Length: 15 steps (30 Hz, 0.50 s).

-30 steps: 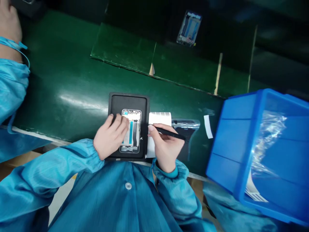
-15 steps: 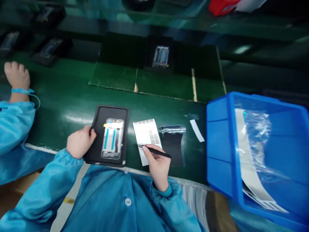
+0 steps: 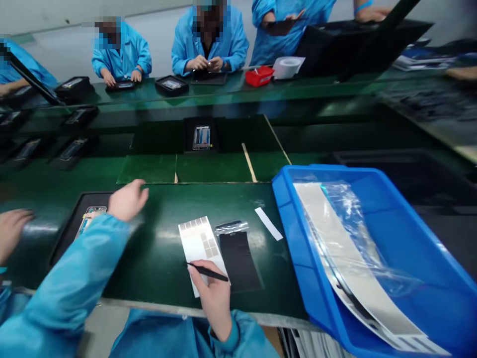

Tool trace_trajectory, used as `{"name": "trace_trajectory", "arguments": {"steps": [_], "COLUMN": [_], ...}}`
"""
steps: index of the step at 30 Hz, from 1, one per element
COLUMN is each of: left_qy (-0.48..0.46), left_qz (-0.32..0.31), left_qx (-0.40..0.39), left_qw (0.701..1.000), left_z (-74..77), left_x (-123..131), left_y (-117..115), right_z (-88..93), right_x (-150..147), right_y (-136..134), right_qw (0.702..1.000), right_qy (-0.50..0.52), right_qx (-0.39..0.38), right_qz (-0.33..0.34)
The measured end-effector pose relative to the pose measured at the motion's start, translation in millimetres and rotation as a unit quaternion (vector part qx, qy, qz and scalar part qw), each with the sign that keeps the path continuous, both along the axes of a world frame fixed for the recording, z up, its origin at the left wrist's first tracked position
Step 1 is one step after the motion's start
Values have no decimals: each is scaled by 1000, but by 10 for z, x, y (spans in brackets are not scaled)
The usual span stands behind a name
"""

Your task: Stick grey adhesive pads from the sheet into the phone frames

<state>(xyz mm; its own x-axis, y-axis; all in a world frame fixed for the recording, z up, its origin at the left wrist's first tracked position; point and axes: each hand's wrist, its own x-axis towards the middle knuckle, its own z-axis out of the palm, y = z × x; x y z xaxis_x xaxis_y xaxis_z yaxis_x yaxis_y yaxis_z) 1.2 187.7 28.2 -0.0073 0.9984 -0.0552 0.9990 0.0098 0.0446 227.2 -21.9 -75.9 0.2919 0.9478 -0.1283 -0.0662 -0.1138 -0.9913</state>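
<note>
My left hand [image 3: 127,200] is at the right side of a black tray [image 3: 65,236], its fingers apart and nothing seen in them. In the tray lies a phone frame [image 3: 87,217], partly hidden behind my left sleeve. My right hand [image 3: 214,293] grips black tweezers [image 3: 210,272], their tips pointing left over a white sheet with grey square stickers [image 3: 197,238]. That hand rests over the lower part of the sheet. Right beside the sheet lies a dark sheet in a clear bag [image 3: 240,258].
A blue bin [image 3: 298,233] with long white strips [image 3: 357,268] and clear film stands at the right. A small white strip [image 3: 269,223] lies near it. Another tray [image 3: 190,136] sits on the green board ahead. A co-worker's hand [image 3: 13,228] is at far left; several people work opposite.
The tray with the phone frame has moved left, away from the sticker sheet. My left hand has come off the tray's left edge to its right side. The view has tilted up.
</note>
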Motion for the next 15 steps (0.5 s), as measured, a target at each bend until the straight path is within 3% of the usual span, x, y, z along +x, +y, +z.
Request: {"name": "trace_trajectory", "arguments": {"steps": [3,6,10,15], "left_qy": [-41,-65,-113,-210], "left_qz": [-35,-21,7,43], "left_qx": [-32,-38,-38,-16], "left_qw": [998,997,993,977], "left_z": [-135,-290,-391,-426], "left_x": [961,1510,1704,1585], "left_y": [554,1030,1406,1468], "right_z": [-19,-40,-36,-11], "right_x": [18,44,54,19], "right_y": [-15,-25,-11,14], "right_qw": [1000,1000,1000,998], "right_qy": [7,8,14,40], "right_qx": [-2,-7,-13,-1], "right_qz": [3,8,-11,-48]}}
